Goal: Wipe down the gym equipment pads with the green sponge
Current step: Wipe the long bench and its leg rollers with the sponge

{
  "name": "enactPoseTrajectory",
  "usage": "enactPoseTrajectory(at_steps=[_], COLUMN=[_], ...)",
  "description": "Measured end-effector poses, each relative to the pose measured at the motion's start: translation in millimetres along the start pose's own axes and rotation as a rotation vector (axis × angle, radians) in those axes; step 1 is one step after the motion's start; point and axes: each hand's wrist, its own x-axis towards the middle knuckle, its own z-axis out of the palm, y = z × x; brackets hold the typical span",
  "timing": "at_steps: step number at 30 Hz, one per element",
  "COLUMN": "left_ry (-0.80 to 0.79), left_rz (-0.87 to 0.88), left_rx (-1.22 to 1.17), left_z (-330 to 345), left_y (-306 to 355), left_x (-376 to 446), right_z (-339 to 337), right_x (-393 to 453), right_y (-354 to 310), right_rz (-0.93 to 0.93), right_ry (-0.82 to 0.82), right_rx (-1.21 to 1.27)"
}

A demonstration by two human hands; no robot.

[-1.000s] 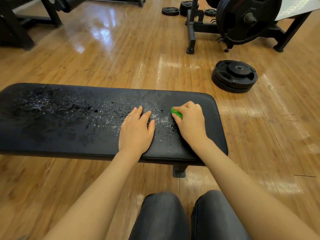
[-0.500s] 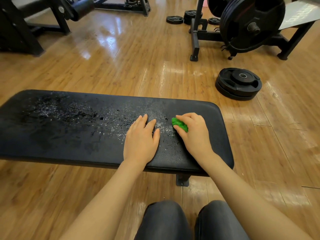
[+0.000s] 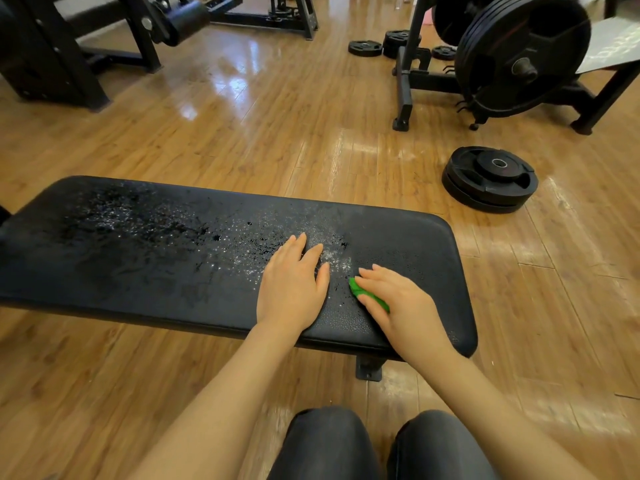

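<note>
Right hand [image 3: 403, 299]: palm down on the bench, thumb and fingers curled over a small bright green sponge [image 3: 367, 294] and pressing it to the pad; only the sponge's left edge shows beneath the thumb. Left hand [image 3: 293, 285]: flat, fingers straight and slightly spread, resting on the pad just beside the sponge, holding nothing.

Both hands sit toward the right end of the long black padded vinyl bench [image 3: 138, 265]. Pad surface is speckled with white droplets or foam, densest left of centre and around the left fingertips.

Bench stands on a glossy wooden plank floor [image 3: 242, 140]. Stack of black round weight plates [image 3: 490, 178] lies on the floor beyond the right end. Black steel plate-loaded rack [image 3: 519, 53] stands farther back. No legible writing or brand marks anywhere.
</note>
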Motion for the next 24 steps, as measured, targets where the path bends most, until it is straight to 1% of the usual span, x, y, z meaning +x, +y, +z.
enactPoseTrajectory(at_steps=[4,10,13,18,24], left_ry=[-0.002,0.006,0.009,0.019,0.024], left_rz=[-0.003,-0.004,0.001,0.003,0.011], left_rx=[0.0,-0.011,-0.009,-0.003,-0.005], left_z=[1,3,3,5,4], left_y=[0,-2,-2,-2,-3], left_x=[0,1,1,2,2], right_z=[0,15,20,17,8], right_x=[4,51,66,52,-3], right_y=[4,4,4,1,-10], right_rz=[0.034,0.141,0.156,0.056,-0.059], right_ry=[-0.025,0.109,0.107,0.059,0.069], right_rx=[0.058,0.06,0.052,0.041,0.054])
